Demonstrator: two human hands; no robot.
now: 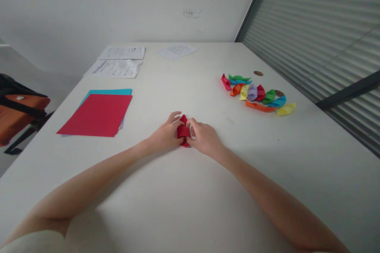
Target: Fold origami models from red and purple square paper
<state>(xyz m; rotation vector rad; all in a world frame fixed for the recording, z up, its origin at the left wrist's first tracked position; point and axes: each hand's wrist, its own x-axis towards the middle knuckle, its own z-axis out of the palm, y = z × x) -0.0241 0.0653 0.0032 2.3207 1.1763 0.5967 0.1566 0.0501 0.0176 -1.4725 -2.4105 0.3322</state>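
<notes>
A small piece of folded red paper [183, 131] lies between my two hands in the middle of the white table [190, 189]. My left hand [168, 132] grips its left side, with the thumb and fingers bent onto the paper. From the right, my right hand [204, 136] pinches the other side with curled fingers. Pointed red ends stick out above and below the fingers; the fingers partly cover the paper's middle. Left of my hands lies a stack of square coloured sheets, a red sheet [96, 114] on top and a blue sheet [111, 91] showing behind it.
Several folded paper boats [252, 92] in mixed colours sit together at the right. Printed papers [118, 68] lie at the back left, another printed sheet [178, 51] at the back. An orange chair [22, 112] stands beyond the left edge; window blinds [326, 27] line the right.
</notes>
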